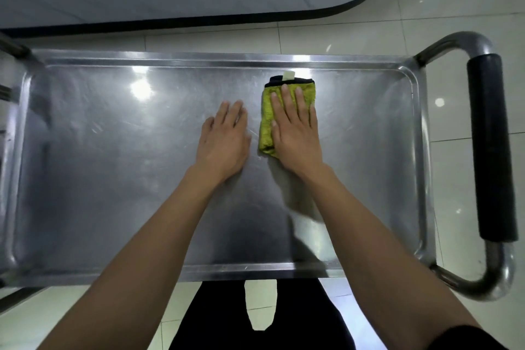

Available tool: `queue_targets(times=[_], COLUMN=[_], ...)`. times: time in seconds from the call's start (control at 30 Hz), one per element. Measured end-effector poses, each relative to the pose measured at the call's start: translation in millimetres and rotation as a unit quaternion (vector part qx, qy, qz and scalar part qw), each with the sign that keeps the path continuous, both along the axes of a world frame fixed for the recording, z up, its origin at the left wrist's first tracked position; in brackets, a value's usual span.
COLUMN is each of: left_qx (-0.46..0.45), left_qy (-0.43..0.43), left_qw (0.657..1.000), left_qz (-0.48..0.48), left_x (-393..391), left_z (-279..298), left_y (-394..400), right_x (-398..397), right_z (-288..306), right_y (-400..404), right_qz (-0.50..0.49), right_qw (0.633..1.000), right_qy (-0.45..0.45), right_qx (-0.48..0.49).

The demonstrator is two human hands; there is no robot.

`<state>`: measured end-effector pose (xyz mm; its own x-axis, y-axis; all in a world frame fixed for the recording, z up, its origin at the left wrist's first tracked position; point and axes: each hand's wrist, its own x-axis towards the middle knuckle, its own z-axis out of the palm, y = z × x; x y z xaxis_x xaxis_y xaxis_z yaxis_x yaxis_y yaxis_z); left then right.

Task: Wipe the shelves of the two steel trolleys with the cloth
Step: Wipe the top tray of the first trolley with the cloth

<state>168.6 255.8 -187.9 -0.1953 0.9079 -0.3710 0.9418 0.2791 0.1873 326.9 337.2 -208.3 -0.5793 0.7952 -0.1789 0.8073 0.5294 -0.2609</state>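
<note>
The person stands at the long near side of a steel trolley (85, 179) and looks down on its top shelf (113, 207), a flat tray with a low raised rim. The push handle (491, 145) with its black grip is at 3 o'clock from the shelf centre.

The cloth (267, 119) is a folded yellow-green one with a black hem and a small white label at its far end. It lies flat on the shelf, at about 2 o'clock from the centre, not far from the back rim. The right hand (295, 133) lies on top of it with straight fingers, palm down; it does not grip the cloth but presses it to the steel, and the fingertips reach almost to the black hem. I think this flat hold is chosen so that the whole folded pad touches the metal and slides without bunching.

The left hand (223, 139) is also open, fingers together and extended, palm down over the bare shelf just beside the cloth at 9 o'clock of it. It holds nothing. Whether it really touches the steel I cannot tell; probably it steadies the trolley, which could roll under the push.

Only 1 trolley is fully in view; a piece of steel frame (8, 48) at the left edge, at 9 o'clock, may belong to the 2nd one, but this is not sure. The lower shelves are hidden, so most of the task seems yet to be done.
</note>
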Motion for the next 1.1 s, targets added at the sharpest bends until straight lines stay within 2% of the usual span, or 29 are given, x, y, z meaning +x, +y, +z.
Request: queue_targets(times=[0.2,0.33,0.5,0.8,0.93,1.1], left_qx=[-0.036,-0.006,-0.028,-0.022,-0.027,-0.022], left_qy=[0.016,0.015,0.028,0.071,0.061,0.026], left_qw=[0.999,1.000,0.999,0.997,0.998,0.999], left_qz=[0.030,-0.004,0.004,0.007,0.024,-0.014], left_x=[22,60,99,105,107,90], left_z=[1,12,10,7,6,9], left_y=[14,27,21,10,1,-15], right_x=[101,173,215,206,190,142], right_z=[-1,1,2,-4,-5,-2], right_y=[39,69,86,71,48,-3], right_qz=[-0.064,-0.103,-0.110,-0.131,-0.118,-0.074], right_qw=[0.998,0.994,0.993,0.991,0.993,0.997], right_qy=[-0.020,-0.028,-0.032,-0.027,-0.027,-0.021], right_qx=[-0.004,-0.007,-0.001,-0.013,-0.005,-0.009])
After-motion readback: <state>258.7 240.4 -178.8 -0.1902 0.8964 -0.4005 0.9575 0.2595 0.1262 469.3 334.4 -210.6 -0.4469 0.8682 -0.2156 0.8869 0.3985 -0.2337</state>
